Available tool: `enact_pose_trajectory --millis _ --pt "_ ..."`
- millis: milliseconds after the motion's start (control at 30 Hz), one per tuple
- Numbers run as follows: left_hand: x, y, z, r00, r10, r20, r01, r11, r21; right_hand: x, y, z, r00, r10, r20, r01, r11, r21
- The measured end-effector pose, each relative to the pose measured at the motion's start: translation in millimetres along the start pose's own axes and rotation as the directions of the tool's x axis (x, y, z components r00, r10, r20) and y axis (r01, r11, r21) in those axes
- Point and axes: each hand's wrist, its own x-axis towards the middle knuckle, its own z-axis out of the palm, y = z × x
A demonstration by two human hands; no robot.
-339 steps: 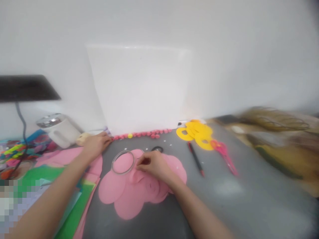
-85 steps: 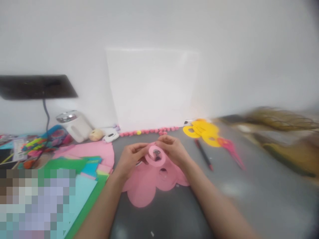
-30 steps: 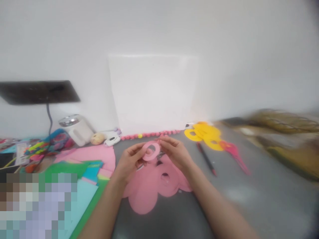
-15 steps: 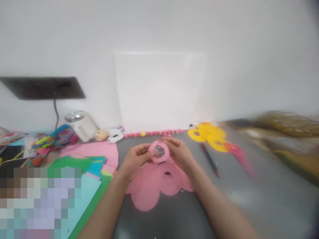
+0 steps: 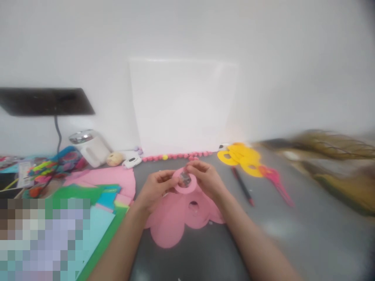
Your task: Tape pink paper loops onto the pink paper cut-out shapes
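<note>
A pink paper ring (image 5: pixel 187 190) is held up in front of me, its round middle see-through to the table behind. My left hand (image 5: pixel 155 189) pinches its left edge between thumb and fingers. At its upper right, the fingertips of my right hand (image 5: pixel 206 179) grip the rim. Beneath both hands lie pink rounded paper pieces (image 5: pixel 167 230), overlapping on the grey table (image 5: pixel 190 261); one has a hole cut in it. My wrists and forearms cover parts of these pieces.
Yellow paper rings (image 5: pixel 241 156), pink scissors (image 5: pixel 277 181) and a dark pen with red ends (image 5: pixel 243 185) lie to the right. On the left are coloured paper sheets (image 5: pixel 98 222) and a white jar-like container (image 5: pixel 90 148). A pink beaded string (image 5: pixel 178 156) runs along the wall.
The view has shifted slightly, so everything sits a little further left. Both hands still hold the pink ring, and the right fingertips have moved slightly along its upper rim.
</note>
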Motion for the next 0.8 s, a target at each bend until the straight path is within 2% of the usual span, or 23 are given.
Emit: enact_pose_trajectory --millis 167,400,500,633,800 --pt "0.8 -0.8 -4.4 1.000 0.005 -0.015 -0.006 0.999 -0.047 1.4 2.9 -1.6 0.997 -0.019 0.072 0.020 1.000 -0.011" --pt "1.1 2.6 -1.5 0.999 -0.038 -0.025 0.037 0.998 -0.049 0.9 2.7 -2.0 0.998 -0.021 0.063 0.019 0.999 0.034" --pt "0.7 2.7 -1.3 0.999 -0.048 -0.006 0.048 0.999 -0.025 -0.1 1.2 -0.9 0.997 -0.030 0.073 0.030 1.000 -0.006" --pt "1.4 0.5 -3.4 0.999 -0.031 0.028 0.031 0.999 -0.017 -0.9 -1.1 1.1 1.000 -0.003 0.027 0.005 0.999 -0.053" --pt "1.3 1.0 -4.6 1.000 -0.011 0.012 0.012 0.997 -0.070 -0.8 -1.6 1.6 0.997 0.000 0.074 0.005 0.998 -0.066"
